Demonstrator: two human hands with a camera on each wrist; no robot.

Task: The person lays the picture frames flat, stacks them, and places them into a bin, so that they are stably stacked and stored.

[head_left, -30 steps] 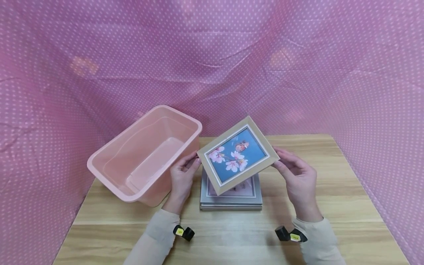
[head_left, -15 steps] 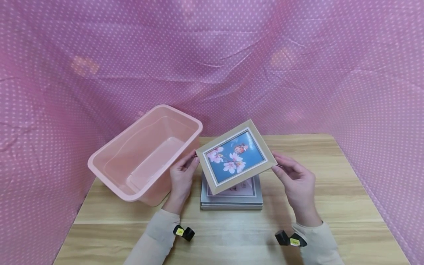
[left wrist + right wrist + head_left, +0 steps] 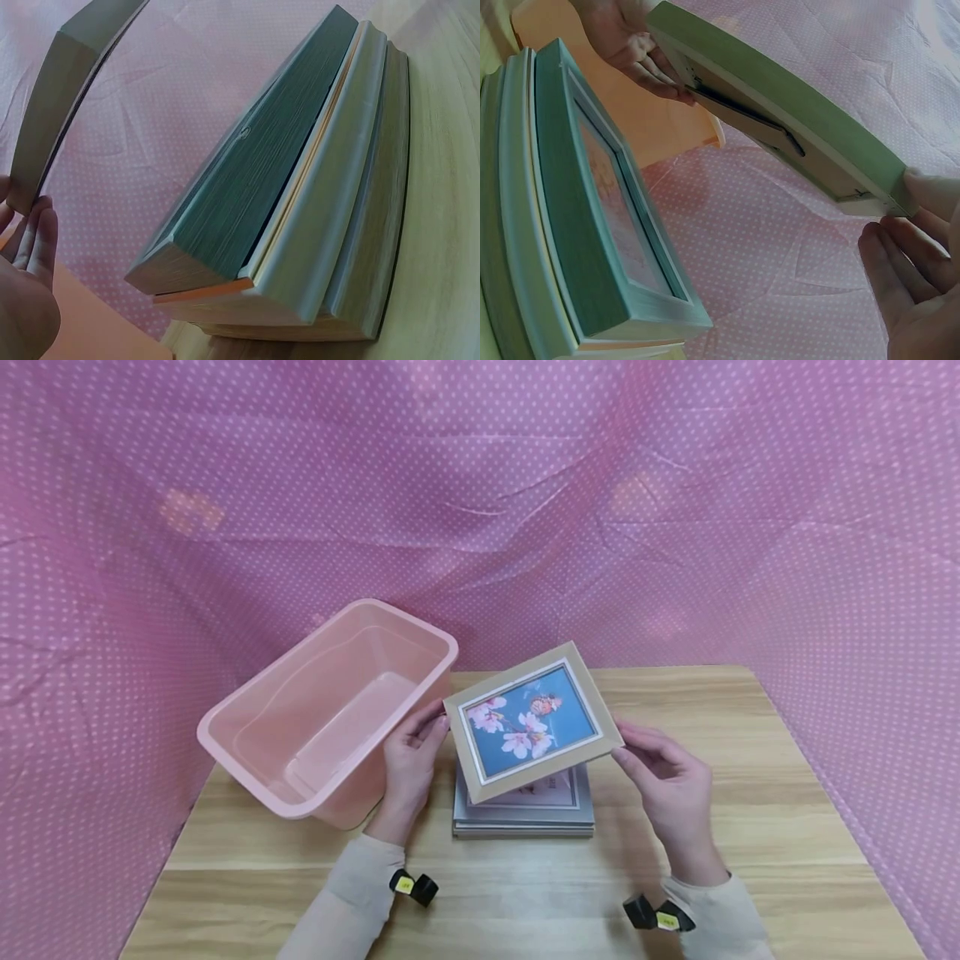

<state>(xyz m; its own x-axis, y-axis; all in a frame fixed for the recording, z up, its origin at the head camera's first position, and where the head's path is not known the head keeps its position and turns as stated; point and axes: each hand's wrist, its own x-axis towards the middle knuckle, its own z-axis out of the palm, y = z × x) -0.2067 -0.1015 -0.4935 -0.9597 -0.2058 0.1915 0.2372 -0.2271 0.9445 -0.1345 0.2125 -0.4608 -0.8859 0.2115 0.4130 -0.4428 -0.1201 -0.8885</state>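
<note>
A beige picture frame (image 3: 534, 718) with a blue print of pink blossoms and a butterfly is held tilted in the air. My left hand (image 3: 411, 768) pinches its left corner, and my right hand (image 3: 673, 793) pinches the opposite corner at the right. Beneath it, apart from it, lies a stack of picture frames (image 3: 523, 825) with a grey one on top; the held frame hides part of that one's pink print. In the right wrist view, the held frame's back (image 3: 780, 127) shows a dark-edged stand panel.
A pink plastic bin (image 3: 330, 710) stands at the left of the wooden table (image 3: 757, 827), close to my left hand; nothing shows inside it. Pink dotted cloth (image 3: 480, 510) hangs behind and along both sides.
The held picture frame has turned slightly clockwise, its right corner dropping a little. My right hand has moved down with it; the left hand has barely shifted. The stack and bin stay put.
</note>
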